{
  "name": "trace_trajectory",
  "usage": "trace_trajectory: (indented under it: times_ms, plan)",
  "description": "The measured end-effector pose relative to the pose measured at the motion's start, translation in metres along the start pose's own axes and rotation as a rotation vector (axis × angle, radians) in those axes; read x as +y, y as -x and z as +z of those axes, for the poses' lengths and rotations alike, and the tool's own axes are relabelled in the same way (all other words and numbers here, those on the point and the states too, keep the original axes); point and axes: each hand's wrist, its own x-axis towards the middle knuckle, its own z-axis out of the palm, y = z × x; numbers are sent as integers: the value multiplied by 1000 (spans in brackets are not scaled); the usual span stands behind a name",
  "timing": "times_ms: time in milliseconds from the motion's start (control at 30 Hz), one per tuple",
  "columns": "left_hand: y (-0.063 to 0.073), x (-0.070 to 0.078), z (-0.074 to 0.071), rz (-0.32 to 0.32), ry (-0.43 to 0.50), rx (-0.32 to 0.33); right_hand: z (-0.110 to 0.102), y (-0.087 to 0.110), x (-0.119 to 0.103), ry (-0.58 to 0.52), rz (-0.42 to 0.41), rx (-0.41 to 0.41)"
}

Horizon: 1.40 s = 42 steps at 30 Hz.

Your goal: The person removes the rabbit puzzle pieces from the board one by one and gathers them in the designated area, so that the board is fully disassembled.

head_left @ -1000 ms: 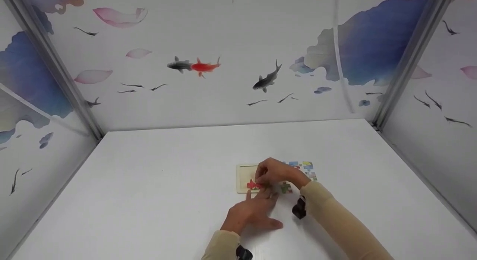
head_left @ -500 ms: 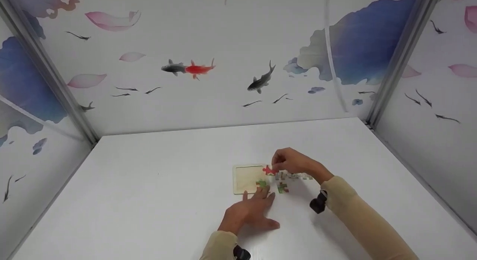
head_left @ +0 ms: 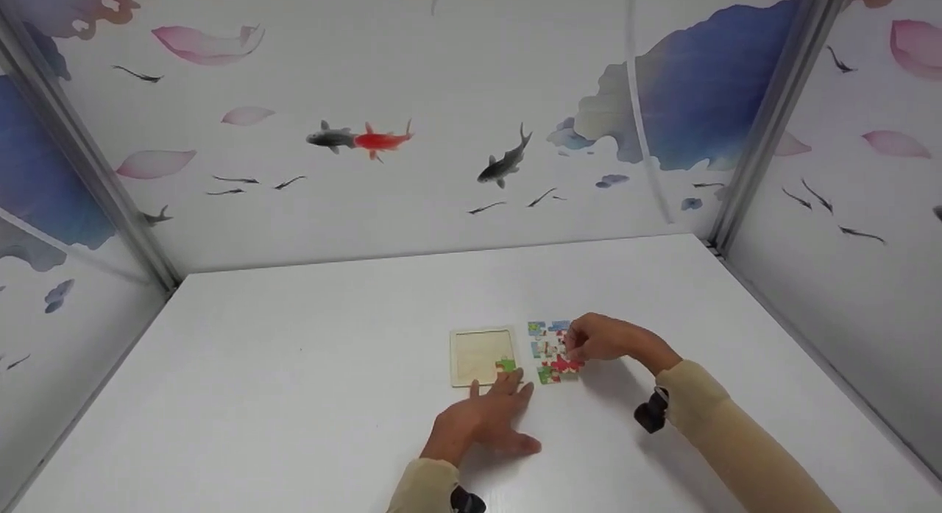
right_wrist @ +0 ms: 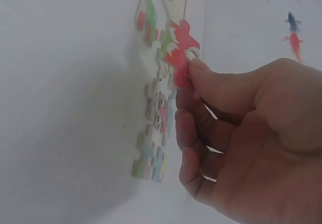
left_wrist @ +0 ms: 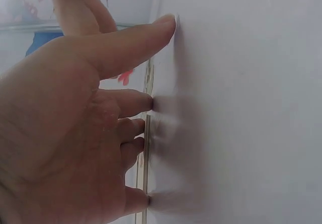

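My right hand (head_left: 602,338) pinches a red jigsaw puzzle piece (right_wrist: 182,53) between thumb and index finger. In the head view that piece overlaps the loose puzzle pieces (head_left: 543,348) on the table. My left hand (head_left: 486,423) lies with fingers spread at the near edge of a square wooden puzzle tray (head_left: 453,358), some fingertips over its rim and others on the table. One green puzzle piece (head_left: 505,365) sits in the tray's near right corner, right by the left fingertips. The left wrist view shows the left hand (left_wrist: 75,118) with its fingertips along the tray's edge.
The loose pieces lie in rough rows just right of the tray, with a green and red piece (right_wrist: 146,17) nearest me. A white table (head_left: 294,395) is enclosed by white walls (head_left: 412,204) painted with fish and petals.
My right hand has lifted the red piece out of the tray and carried it right, over the loose pieces. The left hand has stayed at the tray's near edge.
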Motion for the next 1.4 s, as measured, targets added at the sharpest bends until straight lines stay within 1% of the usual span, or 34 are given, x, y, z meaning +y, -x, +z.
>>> trace_trajectory:
  times_ms: [133,400,500,600,733,833,900,967,1033,1167,1267,1400]
  plan:
    - [1,-1,0,11,-15,11,2,2,3,26,32,-8]
    - [1,-3,1,-4,-7,15,8,0,2,64,96,34]
    - [1,-1,0,-8,-9,8,8,1,2,62,130,44]
    - [-1,4,-2,-24,-10,6,5,3,1,67,147,59]
    - [-2,9,-6,-41,-41,8,-1,4,-4,58,117,101]
    - [1,10,-9,-15,-95,32,-3,2,-10,23,90,134]
    - [5,9,-12,6,-130,65,-2,-1,-15,-3,76,154]
    - [10,5,-15,25,-169,113,1,-5,-20,-26,51,174]
    - [16,-3,-19,38,-200,162,6,-9,-23,-29,-3,193]
    - [25,-25,-25,86,-252,236,18,-17,-31,-48,-79,223]
    - [27,-44,-27,121,-251,251,27,-21,-37,-58,-98,219]
    - [29,-65,-26,143,-231,248,37,-26,-43,-59,-125,175]
